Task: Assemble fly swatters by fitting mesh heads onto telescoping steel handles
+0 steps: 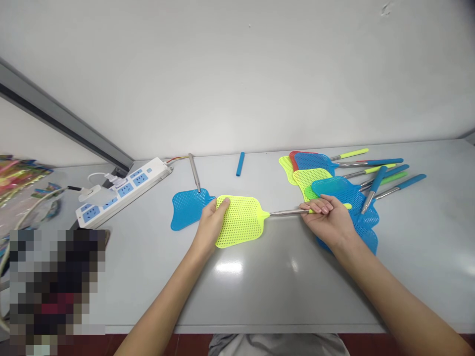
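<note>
A yellow fly swatter point(241, 222) lies level between my hands over the grey table. My left hand point(212, 222) grips the outer edge of its perforated head, thumb on top. Around its yellow grip, at the end of the metal shaft, the fingers of my right hand point(328, 217) are curled, palm up. Behind my left hand rests a loose blue swatter head point(189, 207), with a bare metal rod point(194, 173) touching its edge. A blue grip sleeve point(240, 164) lies apart near the wall. Beyond my right hand is a pile of blue, yellow, red and green fly swatters point(336, 185).
A white power strip point(124, 193) with plugs and cables sits at the left. Colourful plastic packages point(22, 178) lie at the far left, above a pixelated area. The grey table point(260, 296) meets a pale wall point(237, 74) at the back.
</note>
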Tool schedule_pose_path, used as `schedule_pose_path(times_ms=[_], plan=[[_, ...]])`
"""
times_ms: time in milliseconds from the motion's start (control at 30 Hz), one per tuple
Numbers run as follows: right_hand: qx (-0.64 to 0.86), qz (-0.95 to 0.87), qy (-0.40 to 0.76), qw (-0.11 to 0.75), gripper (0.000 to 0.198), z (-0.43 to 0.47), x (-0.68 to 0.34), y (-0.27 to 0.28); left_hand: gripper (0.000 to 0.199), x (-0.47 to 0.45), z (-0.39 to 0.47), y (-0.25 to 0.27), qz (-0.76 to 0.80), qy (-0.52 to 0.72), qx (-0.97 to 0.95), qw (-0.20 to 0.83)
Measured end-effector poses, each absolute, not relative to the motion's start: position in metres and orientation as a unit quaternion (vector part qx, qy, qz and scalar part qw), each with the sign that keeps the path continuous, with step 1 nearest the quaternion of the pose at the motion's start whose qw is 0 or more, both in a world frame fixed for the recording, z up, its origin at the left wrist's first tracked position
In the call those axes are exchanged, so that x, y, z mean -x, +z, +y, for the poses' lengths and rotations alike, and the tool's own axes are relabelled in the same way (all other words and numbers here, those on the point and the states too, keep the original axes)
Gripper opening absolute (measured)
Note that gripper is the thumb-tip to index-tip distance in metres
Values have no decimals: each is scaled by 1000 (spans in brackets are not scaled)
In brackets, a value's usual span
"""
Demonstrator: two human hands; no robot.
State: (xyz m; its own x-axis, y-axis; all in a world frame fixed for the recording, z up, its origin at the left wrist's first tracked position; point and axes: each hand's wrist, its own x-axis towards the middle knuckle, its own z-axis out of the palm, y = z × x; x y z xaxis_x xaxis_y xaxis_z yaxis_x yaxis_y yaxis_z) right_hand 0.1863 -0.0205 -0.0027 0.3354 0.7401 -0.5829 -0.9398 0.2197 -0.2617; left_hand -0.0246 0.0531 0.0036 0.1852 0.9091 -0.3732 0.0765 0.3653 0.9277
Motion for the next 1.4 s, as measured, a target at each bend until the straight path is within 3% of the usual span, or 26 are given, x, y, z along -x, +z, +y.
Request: schedule_pose_path(times_ms=[1400], plan=[[278, 215, 541, 764, 33, -20, -186, -1, 24, 24, 54, 5, 541, 333, -442, 634]])
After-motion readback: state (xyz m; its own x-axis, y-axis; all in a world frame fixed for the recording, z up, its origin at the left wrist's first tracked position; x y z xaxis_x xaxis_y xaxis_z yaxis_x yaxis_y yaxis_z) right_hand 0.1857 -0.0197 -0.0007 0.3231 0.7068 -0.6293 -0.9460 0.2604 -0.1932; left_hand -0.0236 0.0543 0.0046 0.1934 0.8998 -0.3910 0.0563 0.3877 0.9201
